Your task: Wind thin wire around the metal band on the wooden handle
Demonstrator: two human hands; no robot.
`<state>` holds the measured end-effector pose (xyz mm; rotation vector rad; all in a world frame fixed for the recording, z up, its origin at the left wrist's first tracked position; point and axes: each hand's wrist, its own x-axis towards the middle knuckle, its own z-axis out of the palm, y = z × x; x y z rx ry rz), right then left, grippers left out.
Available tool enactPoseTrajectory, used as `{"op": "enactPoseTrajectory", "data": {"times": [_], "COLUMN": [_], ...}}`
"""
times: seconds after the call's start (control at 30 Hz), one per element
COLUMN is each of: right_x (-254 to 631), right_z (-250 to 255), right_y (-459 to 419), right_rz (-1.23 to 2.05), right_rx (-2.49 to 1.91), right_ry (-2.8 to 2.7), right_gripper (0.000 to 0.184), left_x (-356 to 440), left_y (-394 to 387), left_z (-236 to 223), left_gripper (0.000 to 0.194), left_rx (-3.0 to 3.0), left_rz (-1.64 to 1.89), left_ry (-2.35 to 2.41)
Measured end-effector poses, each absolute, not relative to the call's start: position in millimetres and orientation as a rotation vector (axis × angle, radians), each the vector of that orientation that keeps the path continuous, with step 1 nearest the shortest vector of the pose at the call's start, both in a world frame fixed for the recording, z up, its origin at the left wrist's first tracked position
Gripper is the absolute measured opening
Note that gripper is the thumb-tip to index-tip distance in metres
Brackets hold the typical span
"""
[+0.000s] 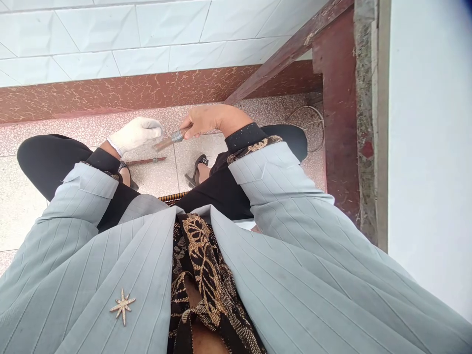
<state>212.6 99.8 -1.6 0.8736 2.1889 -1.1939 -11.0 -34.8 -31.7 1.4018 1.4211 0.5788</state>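
My right hand (208, 119) is bare and closed around a brown, rusty-looking rod with coils of grey wire (177, 135) wound about its middle. The rod's free end (164, 143) points down and left, towards my other hand. My left hand (135, 133), in a white knitted glove, is just left of that end with fingers curled and thumb pressed against them. Whatever it may pinch is too small or hidden to name. A second thin brown rod (145, 161) with a small dark collar lies on the floor below my left hand, near my shoe.
Ahead runs a white tiled wall (169, 27) with a red-brown skirting (147, 91). A slanted wooden beam (280, 54) and a dark red post (339, 113) stand to the right. Near them a loop of cable (322, 130) lies on the speckled tile floor (158, 179).
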Motion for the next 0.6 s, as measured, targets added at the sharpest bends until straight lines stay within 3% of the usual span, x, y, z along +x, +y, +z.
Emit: {"op": "enactPoseTrajectory", "data": {"times": [0.1,0.27,0.43,0.53,0.6], "right_x": [216.2,228.8,233.2,227.5,221.4], "right_z": [7.0,20.5,16.6,9.1,3.5], "right_y": [100.9,101.8,98.7,99.9,102.3], "right_rz": [-1.407,-1.843,-2.214,-2.37,-2.403], "right_rx": [0.639,0.722,0.652,0.766,1.074], "right_ry": [1.964,1.995,2.212,2.313,2.37], "right_gripper": [0.025,0.025,0.069,0.067,0.063], "left_x": [-16.7,-15.8,-9.6,-6.0,-3.5], "left_y": [-34.1,-30.2,-30.0,-33.0,-35.0], "left_z": [-27.5,-31.3,-42.0,-40.7,-37.8], "left_gripper": [0.014,0.015,0.024,0.025,0.025], "left_rx": [1.379,1.252,1.205,1.226,1.261], "left_rz": [0.582,0.732,0.779,0.765,0.737], "left_ry": [1.442,1.363,1.292,1.272,1.258]}}
